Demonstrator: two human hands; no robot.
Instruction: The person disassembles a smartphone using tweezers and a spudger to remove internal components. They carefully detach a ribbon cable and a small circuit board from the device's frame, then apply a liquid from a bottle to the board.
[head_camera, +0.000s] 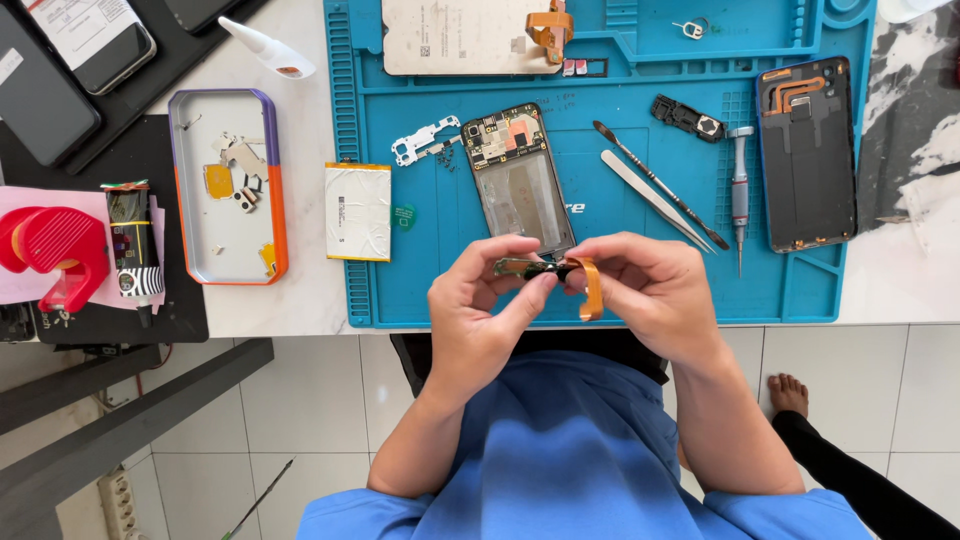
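White-tiled floor (330, 400) below, white desk (300, 300) above it, seen from overhead.

Nearest — left hand (480, 300) and right hand (650, 285), just over the desk's front edge, each grip pinched on one end of a small dark circuit part (528, 266); its orange flex ribbon (592, 290) curls down between the thumbs.

Blue work mat (420, 290) — beneath and beyond the hands; bare mat lies left and right of them.

Opened phone frame (520, 178) just past the fingertips. White rectangular battery (358, 211) with a small printed label straddles the mat's left edge. Tweezers (655, 200) and screwdriver (739, 185) right of the frame; dark back cover (808, 155) near the mat's right edge.

Orange-rimmed phone case (226, 185), holding small parts, left of the mat.
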